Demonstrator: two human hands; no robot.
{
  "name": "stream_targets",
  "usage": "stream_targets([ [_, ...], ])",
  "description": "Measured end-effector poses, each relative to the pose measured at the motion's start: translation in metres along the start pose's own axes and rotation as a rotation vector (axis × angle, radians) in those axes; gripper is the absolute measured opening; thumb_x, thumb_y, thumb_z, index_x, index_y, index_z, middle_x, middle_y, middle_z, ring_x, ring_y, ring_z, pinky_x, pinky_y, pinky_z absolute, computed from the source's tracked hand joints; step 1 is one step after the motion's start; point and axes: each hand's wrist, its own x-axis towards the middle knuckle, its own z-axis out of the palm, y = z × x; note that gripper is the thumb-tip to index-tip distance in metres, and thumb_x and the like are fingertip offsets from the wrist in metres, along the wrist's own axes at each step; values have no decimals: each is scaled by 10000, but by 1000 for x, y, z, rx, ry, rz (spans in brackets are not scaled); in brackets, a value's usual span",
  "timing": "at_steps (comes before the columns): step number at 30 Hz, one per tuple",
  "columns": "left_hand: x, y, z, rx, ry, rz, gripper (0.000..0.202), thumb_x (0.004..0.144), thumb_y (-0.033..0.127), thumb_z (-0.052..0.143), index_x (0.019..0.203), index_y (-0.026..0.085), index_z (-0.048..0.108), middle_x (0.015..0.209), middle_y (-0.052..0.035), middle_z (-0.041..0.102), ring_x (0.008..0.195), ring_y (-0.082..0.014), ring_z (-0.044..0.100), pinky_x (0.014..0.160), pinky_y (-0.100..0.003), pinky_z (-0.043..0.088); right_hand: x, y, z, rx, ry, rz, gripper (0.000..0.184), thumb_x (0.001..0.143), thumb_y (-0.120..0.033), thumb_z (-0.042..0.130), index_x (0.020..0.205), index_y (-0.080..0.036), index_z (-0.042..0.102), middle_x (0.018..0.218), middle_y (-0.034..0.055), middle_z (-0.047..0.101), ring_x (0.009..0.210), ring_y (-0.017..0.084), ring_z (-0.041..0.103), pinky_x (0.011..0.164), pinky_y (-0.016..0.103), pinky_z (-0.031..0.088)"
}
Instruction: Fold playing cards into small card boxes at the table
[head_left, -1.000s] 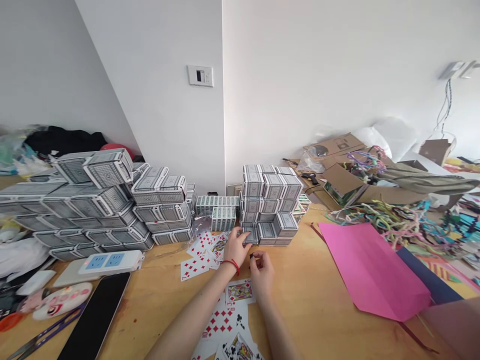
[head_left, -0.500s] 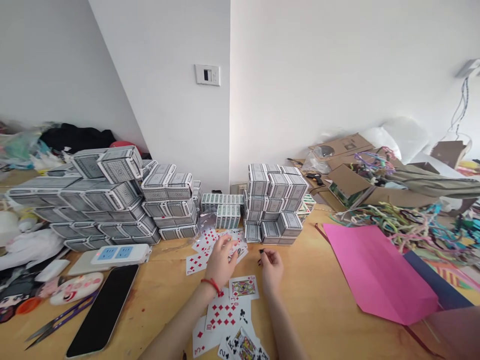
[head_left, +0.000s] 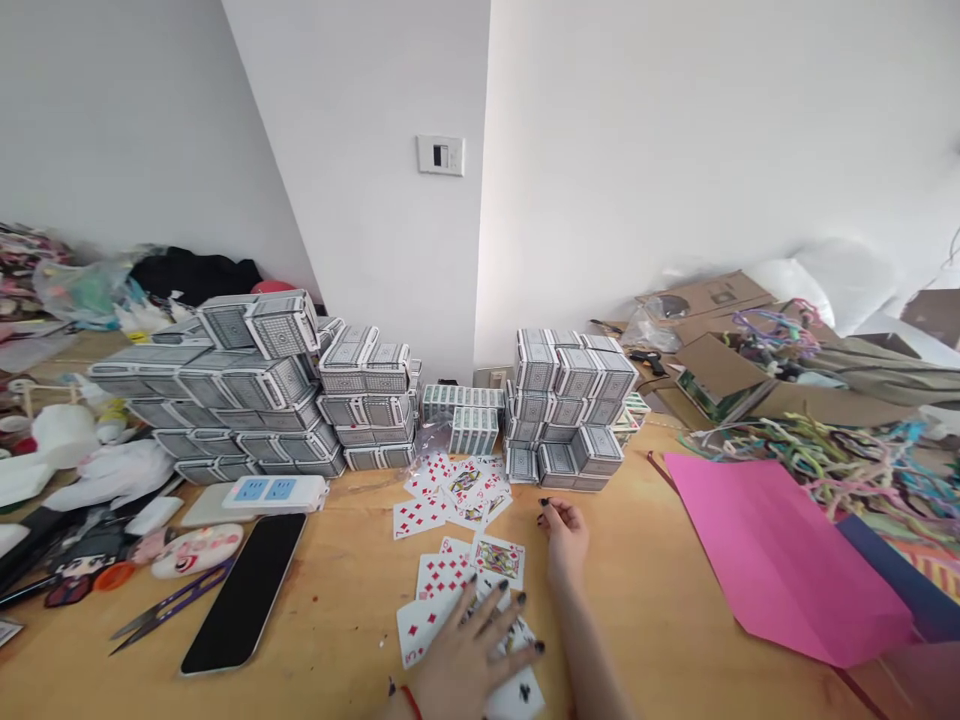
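My left hand lies palm down with spread fingers over the nearer group of playing cards, covering part of them. A jack of diamonds lies face up just beyond its fingertips. My right hand rests on the table to the right of the cards, fingers curled in, with nothing visible in them. Farther off, a second loose spread of face-up cards includes a seven of diamonds and a picture card.
Stacked grey-backed card decks rise at the left, more decks at the right, green-and-white packs between. A phone, scissors and a power strip lie left. Pink paper and tangled cords are on the right.
My left hand has drawn back from the far cards to the near group and spread out flat. My right hand stays curled in about the same place. The view has turned slightly left.
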Motion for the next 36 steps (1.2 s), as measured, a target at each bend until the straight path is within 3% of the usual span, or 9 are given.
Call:
stream_targets([
  [3, 6, -20, -18, -20, 4, -135, 645, 758, 533, 457, 1326, 353, 211, 1423, -33, 221, 1287, -297, 186, 1000, -567, 179, 0, 0, 0, -18, -19, -19, 219, 622, -339, 608, 722, -157, 537, 623, -10, 543, 478, 111, 499, 463, 237, 423],
  [10, 22, -57, -23, -118, 194, -268, 445, 794, 275, 487, 1232, 318, 418, 1385, -6, 319, 1253, -216, 294, 1012, -390, 298, -9, -1, 5, -139, -103, -105, 185, 665, -334, 577, 733, -165, 541, 631, -10, 550, 506, 122, 501, 491, 245, 416],
  [14, 33, -91, -31, -47, 332, -431, 414, 814, 328, 446, 1227, 292, 433, 1376, -26, 332, 1283, -243, 218, 1035, -449, 225, -21, -4, 13, -213, -205, -170, 148, 662, -308, 580, 708, -169, 559, 648, -2, 574, 567, 137, 524, 563, 256, 425],
  [17, 39, -107, -27, 16, 304, -576, 506, 783, 405, 477, 1265, 281, 383, 1383, -53, 316, 1275, -279, 227, 1024, -506, 190, -27, -5, 16, -248, -276, -202, 143, 685, -307, 552, 728, -171, 563, 663, 4, 584, 582, 142, 535, 575, 259, 433],
  [23, 31, -81, -3, 46, 287, -518, 510, 808, 449, 418, 1293, 329, 319, 1412, -16, 259, 1286, -275, 196, 1026, -515, 166, -25, -8, 13, -544, -381, -393, 187, 758, -317, 472, 843, -185, 572, 848, 67, 620, 726, 194, 555, 646, 315, 454],
  [26, 23, -71, -3, -39, 306, -487, 379, 839, 315, 396, 1215, 343, 434, 1366, 16, 350, 1257, -234, 275, 1023, -475, 231, -26, -11, 15, -734, -476, -540, 302, 752, -307, 498, 1030, -210, 564, 1099, 90, 574, 1043, 266, 455, 840, 409, 382],
  [29, 12, -74, -9, -179, 363, -508, 370, 829, 172, 362, 1135, 304, 523, 1291, 9, 450, 1191, -172, 388, 986, -369, 344, -31, -14, 18, -862, -581, -588, 399, 750, -309, 520, 1143, -240, 521, 1219, 74, 516, 1155, 283, 370, 905, 448, 311],
  [32, -1, -81, -15, -199, 444, -606, 387, 813, 209, 410, 1189, 271, 477, 1295, -24, 442, 1197, -184, 381, 987, -375, 344, -32, -13, 19, -852, -638, -560, 299, 755, -291, 518, 1042, -255, 595, 1128, 54, 589, 1101, 263, 438, 904, 430, 309],
  [36, -9, -79, -14, -75, 345, -597, 699, 673, 493, 588, 1291, 285, 337, 1389, -58, 303, 1277, -287, 219, 1028, -511, 189, -27, -9, 16, -666, -544, -396, 216, 757, -260, 481, 870, -203, 656, 897, 77, 653, 890, 222, 561, 796, 351, 408],
])
